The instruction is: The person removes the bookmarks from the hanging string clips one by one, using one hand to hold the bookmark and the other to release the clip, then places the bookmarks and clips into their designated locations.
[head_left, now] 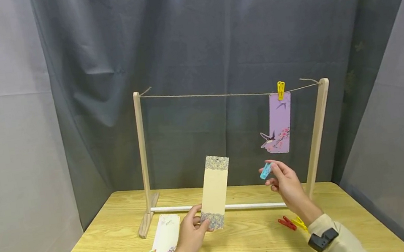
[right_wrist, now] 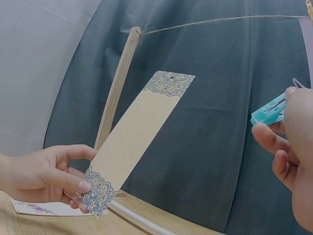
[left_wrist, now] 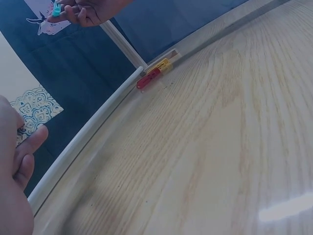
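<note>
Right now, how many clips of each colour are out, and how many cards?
Yellow clips: 2 (hanging yellow clip, lower yellow clip)
Red clips: 1 (red clip)
Blue clips: 1 (blue clip)
Cards: 3 (purple card, cream card, white card)
Total: 7

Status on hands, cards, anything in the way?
Left hand grips cream card, off the string. Right hand pinches blue clothespin. Purple card occupies string's right side.

behind the cream rectangular paper card with blue lace-patterned ends [head_left: 215, 192], some fingertips of the left hand [head_left: 192, 233] are hidden. right of this card, the right-wrist view cuts off the lilac paper card [right_wrist: 307, 44]; below the cream one, the head view crops the pale wooden worktop [head_left: 248, 247].
</note>
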Action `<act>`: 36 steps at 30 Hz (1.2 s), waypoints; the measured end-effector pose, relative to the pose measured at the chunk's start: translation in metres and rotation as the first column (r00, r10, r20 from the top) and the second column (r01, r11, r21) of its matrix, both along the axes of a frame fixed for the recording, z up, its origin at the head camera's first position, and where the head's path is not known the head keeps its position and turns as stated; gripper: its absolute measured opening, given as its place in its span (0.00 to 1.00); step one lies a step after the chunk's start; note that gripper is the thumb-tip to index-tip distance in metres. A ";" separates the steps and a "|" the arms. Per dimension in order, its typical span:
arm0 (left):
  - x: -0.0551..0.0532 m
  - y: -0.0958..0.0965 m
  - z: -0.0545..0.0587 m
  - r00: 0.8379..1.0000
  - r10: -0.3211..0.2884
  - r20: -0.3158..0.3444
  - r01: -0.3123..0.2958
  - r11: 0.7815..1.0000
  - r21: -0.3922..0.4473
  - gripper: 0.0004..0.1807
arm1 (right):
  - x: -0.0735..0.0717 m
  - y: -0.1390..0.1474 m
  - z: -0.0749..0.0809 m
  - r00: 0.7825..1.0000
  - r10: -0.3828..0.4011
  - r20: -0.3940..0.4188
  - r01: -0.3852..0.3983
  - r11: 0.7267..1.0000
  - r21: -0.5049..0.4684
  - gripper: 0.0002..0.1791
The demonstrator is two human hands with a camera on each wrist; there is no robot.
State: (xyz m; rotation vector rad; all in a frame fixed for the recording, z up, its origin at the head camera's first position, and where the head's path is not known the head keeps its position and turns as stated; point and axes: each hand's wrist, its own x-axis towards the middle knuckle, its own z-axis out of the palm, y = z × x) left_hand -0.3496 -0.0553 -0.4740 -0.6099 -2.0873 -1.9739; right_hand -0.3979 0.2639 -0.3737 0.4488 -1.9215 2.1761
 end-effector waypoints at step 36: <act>0.023 -0.045 -0.025 0.999 0.047 0.012 -0.047 0.996 -0.070 0.26 | 0.013 0.016 -0.056 0.993 -0.086 0.080 0.072 0.985 0.155 0.28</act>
